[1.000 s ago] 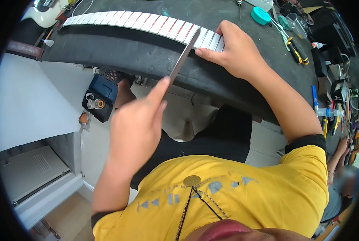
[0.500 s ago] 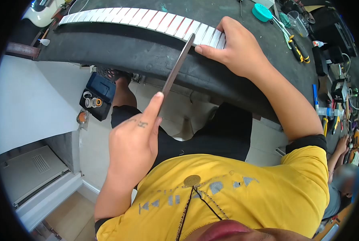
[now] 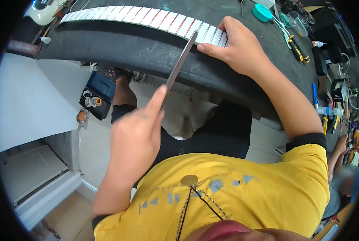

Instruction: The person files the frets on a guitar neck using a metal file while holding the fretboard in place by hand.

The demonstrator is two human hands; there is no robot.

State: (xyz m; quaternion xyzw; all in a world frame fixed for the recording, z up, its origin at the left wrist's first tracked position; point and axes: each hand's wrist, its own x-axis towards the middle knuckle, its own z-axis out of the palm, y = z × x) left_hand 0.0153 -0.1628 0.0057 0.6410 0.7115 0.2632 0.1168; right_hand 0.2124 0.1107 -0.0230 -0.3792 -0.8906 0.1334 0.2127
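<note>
Gripping a slim metal tool (image 3: 180, 63) in our left hand (image 3: 134, 140), we lay the index finger along its near part, while its far tip sits over the near edge of a long white strip (image 3: 147, 18) crossed by red and dark lines; we cannot tell how firmly it presses. Our right hand (image 3: 244, 49) is closed around the strip's right end, thumb on the near side, just beside the tool's tip. The strip lies along the dark bench (image 3: 211, 11), reaching far to the left. To the right on the bench we see a round turquoise object (image 3: 262, 13) and yellow-and-black handles (image 3: 297, 49), well apart from the strip. Below the bench, on the left, an open black case (image 3: 95, 98) holds several small rolls (image 3: 92, 100). Another person (image 3: 335, 203) is at the right.
</note>
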